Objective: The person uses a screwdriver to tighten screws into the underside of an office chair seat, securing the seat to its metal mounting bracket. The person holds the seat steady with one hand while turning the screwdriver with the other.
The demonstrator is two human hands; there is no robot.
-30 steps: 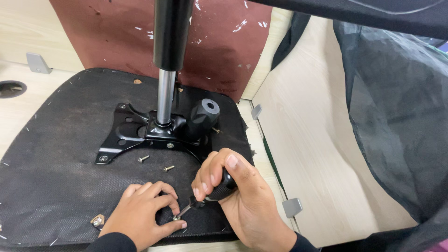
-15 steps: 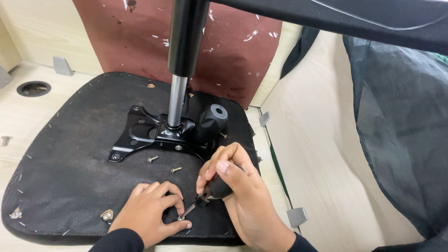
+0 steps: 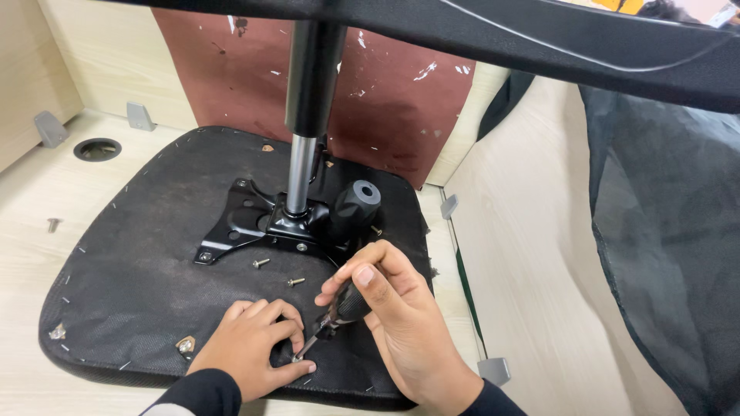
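While the right hand (image 3: pixel 408 323) closes its fingers round a black-handled screwdriver (image 3: pixel 339 312), the left hand (image 3: pixel 250 347) pinches its tip against a screw near the front edge of the upturned seat base (image 3: pixel 131 285) on the table. The stiff, light tool wants a firm handle grip. Against a second ago, both hands sit unchanged; only the view has drifted.

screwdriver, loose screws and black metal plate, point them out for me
screwdriver (image 3: pixel 348 304), head view, on its dark handle
loose screws (image 3: pixel 261 263), head view, on the left screw
black metal plate (image 3: pixel 235 227), head view, on its left wing
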